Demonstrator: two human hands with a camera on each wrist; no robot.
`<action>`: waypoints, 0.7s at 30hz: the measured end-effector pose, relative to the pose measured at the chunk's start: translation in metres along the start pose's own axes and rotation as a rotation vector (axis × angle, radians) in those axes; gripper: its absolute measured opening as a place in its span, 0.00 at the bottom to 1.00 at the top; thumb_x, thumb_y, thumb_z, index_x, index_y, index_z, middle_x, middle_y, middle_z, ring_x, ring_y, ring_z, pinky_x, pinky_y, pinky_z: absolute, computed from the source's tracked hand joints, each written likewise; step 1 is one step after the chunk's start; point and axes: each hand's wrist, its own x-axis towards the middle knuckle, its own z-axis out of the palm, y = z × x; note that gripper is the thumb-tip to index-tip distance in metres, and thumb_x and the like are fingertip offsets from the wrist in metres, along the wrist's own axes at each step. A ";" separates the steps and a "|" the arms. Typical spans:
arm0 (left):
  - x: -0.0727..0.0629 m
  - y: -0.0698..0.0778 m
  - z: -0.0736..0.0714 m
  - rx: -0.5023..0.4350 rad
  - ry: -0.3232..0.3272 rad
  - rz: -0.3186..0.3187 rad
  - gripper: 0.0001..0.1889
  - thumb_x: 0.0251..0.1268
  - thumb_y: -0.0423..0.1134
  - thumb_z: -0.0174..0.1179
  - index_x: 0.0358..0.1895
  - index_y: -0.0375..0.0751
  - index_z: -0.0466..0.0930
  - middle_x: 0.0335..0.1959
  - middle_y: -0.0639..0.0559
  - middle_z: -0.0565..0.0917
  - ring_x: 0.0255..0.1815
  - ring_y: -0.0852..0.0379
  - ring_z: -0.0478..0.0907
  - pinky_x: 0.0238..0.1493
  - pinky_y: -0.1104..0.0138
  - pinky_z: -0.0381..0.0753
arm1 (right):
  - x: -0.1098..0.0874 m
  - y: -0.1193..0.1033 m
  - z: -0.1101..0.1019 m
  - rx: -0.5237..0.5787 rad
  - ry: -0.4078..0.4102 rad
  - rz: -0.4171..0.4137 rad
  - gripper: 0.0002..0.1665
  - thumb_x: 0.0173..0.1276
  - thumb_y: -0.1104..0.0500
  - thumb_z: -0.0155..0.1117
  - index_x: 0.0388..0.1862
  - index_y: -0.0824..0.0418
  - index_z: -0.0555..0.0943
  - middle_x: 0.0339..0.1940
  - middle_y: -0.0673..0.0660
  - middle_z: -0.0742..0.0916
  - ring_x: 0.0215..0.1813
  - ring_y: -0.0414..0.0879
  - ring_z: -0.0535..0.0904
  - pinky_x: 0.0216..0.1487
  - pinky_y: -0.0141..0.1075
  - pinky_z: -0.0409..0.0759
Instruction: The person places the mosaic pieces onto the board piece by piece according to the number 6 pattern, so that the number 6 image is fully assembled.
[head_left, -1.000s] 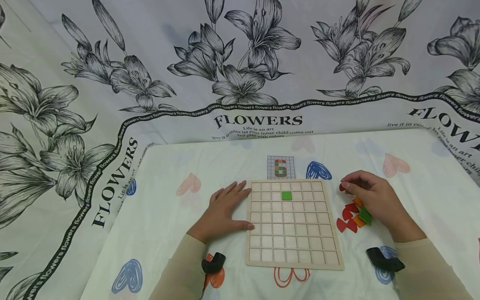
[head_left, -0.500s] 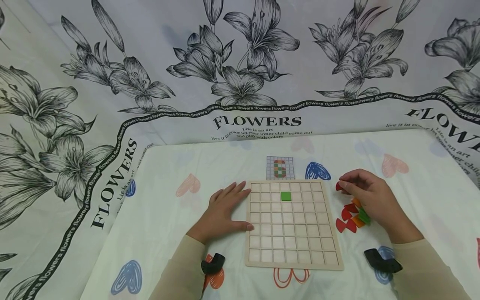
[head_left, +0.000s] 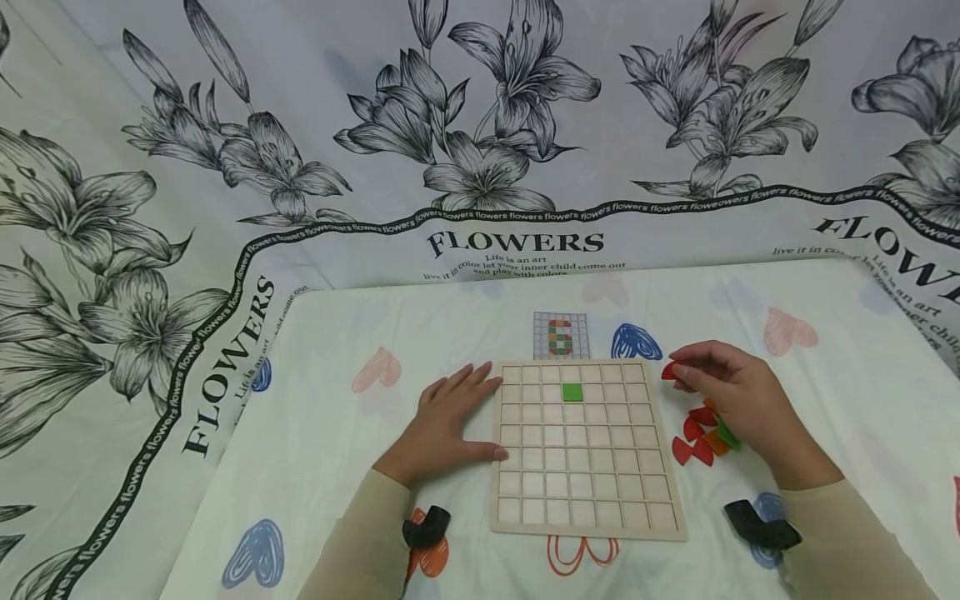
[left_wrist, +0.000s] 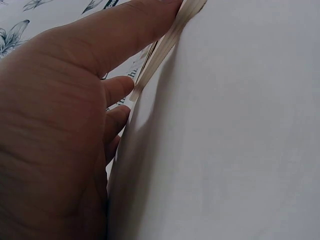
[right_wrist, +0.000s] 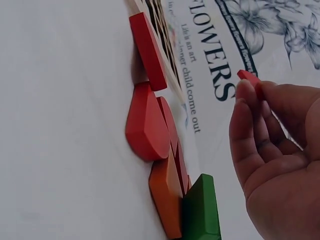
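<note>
My right hand (head_left: 731, 396) pinches a red quarter-round tile (head_left: 670, 371) between thumb and fingertips, just off the board's upper right edge. In the right wrist view the same red tile (right_wrist: 249, 77) pokes out beyond the fingertips. The left hand (head_left: 453, 421) lies with fingers spread along the left edge of the wooden grid board (head_left: 588, 532), thumb and fingertips at its rim. One green square tile (head_left: 572, 392) sits in a cell of the second row. The left wrist view shows the board's wooden edge (left_wrist: 170, 37) against the thumb.
Right of the board lies a loose heap of red tiles (head_left: 681, 450), orange tiles (head_left: 716, 442) and green tiles (right_wrist: 202, 210). Behind the board is a small pattern card (head_left: 561, 335) showing a 6 on a grid. A heart-print cloth (head_left: 315, 467) covers the table; a flower-print curtain (head_left: 360, 192) hangs behind.
The right hand has shifted slightly left toward the board, and the red tile now shows more beyond its fingertips. The left hand and board have stayed put.
</note>
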 end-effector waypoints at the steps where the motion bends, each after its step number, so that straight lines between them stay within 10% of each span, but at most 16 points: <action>1: 0.000 0.000 0.000 0.002 0.000 -0.001 0.55 0.59 0.77 0.68 0.88 0.62 0.61 0.89 0.66 0.51 0.89 0.60 0.38 0.82 0.48 0.38 | 0.000 -0.001 0.001 0.001 0.002 -0.001 0.16 0.84 0.58 0.66 0.64 0.64 0.85 0.50 0.61 0.92 0.45 0.43 0.90 0.43 0.29 0.85; 21: 0.000 0.000 0.000 -0.004 0.003 0.003 0.54 0.60 0.76 0.69 0.88 0.63 0.62 0.89 0.66 0.51 0.89 0.61 0.38 0.82 0.48 0.38 | -0.003 -0.017 0.016 0.020 -0.049 -0.017 0.12 0.80 0.58 0.72 0.56 0.62 0.88 0.45 0.56 0.92 0.46 0.50 0.85 0.44 0.30 0.83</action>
